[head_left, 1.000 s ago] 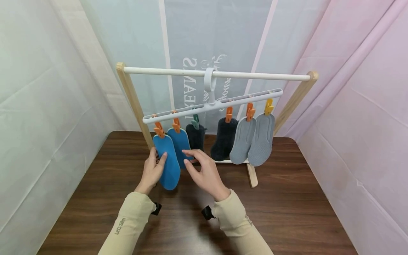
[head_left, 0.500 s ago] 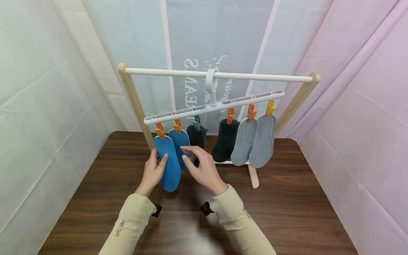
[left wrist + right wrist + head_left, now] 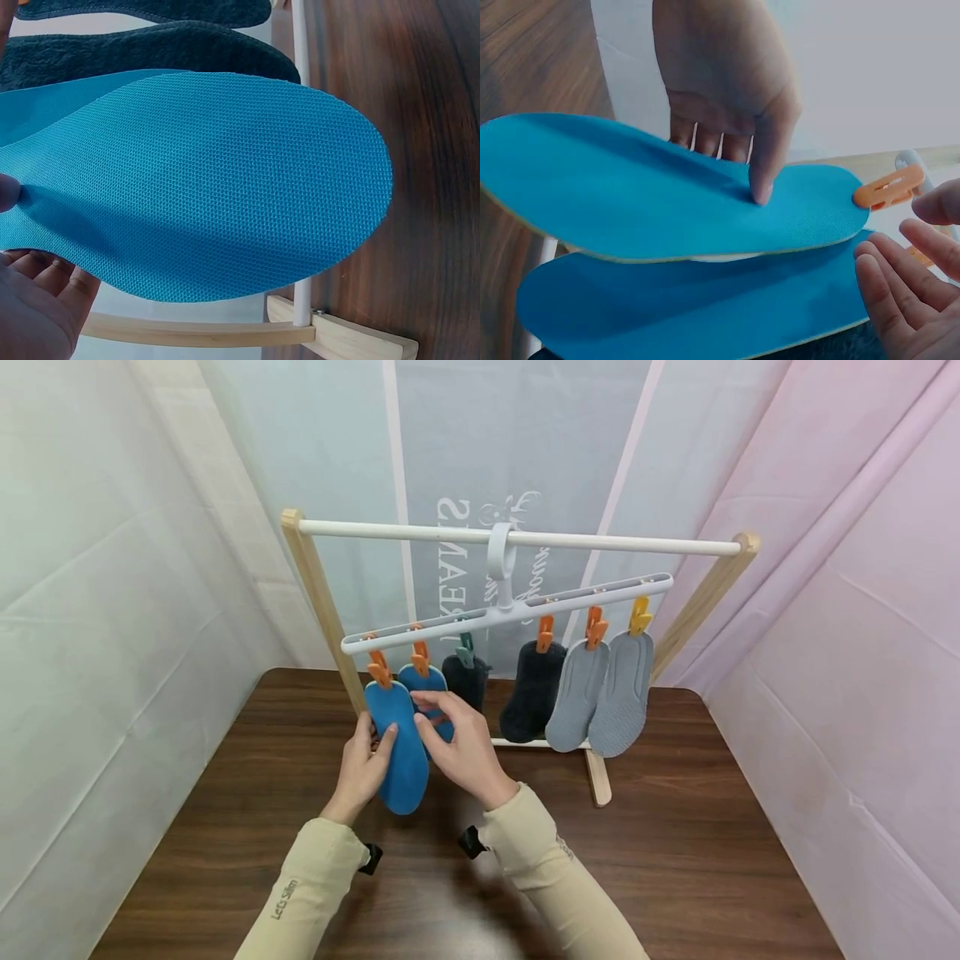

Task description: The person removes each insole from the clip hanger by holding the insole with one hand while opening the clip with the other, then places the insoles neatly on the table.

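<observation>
I verified the left hand: it pinched the front blue insole by its edge, thumb on the face, fingers behind. Right of the grip, the right hand held nothing, fingers loosely bent; contact I could not confirm. Above the grip, an orange clip bore the insole's top end. I judged the insole light, bendable, unlikely to slip; best held at its mid-length edge.
</observation>
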Available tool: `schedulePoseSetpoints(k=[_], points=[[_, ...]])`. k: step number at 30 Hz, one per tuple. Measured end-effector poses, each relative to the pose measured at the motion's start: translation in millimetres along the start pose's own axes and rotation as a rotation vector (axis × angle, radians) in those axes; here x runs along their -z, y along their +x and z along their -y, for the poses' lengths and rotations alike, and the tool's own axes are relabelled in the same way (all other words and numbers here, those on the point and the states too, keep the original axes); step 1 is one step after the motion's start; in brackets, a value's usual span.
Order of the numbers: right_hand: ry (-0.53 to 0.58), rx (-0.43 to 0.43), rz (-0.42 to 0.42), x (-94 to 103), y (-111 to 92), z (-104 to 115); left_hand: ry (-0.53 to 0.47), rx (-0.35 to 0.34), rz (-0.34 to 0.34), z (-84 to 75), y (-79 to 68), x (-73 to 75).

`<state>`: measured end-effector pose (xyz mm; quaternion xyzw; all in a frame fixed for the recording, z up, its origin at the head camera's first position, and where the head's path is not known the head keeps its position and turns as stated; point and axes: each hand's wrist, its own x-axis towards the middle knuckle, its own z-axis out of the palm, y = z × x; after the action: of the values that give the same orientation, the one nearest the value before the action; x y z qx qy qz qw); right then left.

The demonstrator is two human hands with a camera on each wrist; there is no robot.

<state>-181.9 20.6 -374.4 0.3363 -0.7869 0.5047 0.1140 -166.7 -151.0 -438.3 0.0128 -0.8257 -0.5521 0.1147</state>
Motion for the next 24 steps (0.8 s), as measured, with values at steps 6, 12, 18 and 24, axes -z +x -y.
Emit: schedulePoseSetpoints(k=[6,12,18,24], points=[[0.018,0.043,-0.013,-3.6,9,4,0.007,-0.02,-0.006,-0.3,-1.1,-0.4],[0.011,0.067,-0.018,-7.6,16,9,0.03,-0.042,-0.01,-0.8,-2.3,-0.6],[-0.001,0.072,-0.004,-10.8,22,14,0.045,-0.052,-0.01,-1.4,-2.7,-0.7],[-0.039,0.056,0.035,-13.5,27,19,0.067,-0.051,-0.01,-1.7,-3.2,-0.6]])
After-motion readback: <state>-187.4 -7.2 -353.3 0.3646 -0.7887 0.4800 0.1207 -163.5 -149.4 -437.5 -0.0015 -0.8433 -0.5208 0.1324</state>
